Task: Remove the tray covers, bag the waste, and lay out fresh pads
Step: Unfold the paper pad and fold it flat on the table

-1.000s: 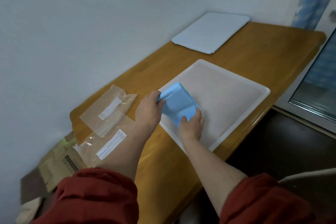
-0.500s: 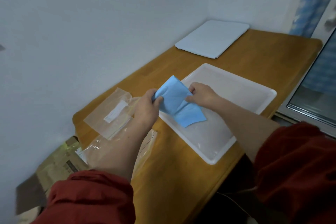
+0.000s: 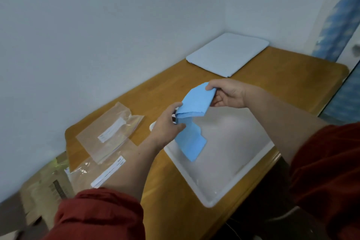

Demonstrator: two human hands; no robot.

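A folded blue pad [image 3: 191, 121] hangs in the air above the near white tray [image 3: 224, 163]. My left hand [image 3: 166, 125] pinches its near edge, and my right hand [image 3: 227, 93] pinches its far upper corner. The pad is partly unfolded, with a lower flap drooping toward the tray floor. A second tray [image 3: 228, 54], wrapped in a pale cover, lies at the far corner of the wooden table [image 3: 282, 84].
Two clear plastic bags with white labels, the far bag [image 3: 109, 130] and the near bag [image 3: 101, 173], lie on the table's left end. Brown cardboard [image 3: 44, 187] sits on the floor at the left. White walls bound the table at the back and left.
Both hands lifted the blue pad off the tray floor. My right hand moved from its near edge to its far corner and pulled it up and away, opening the folds.
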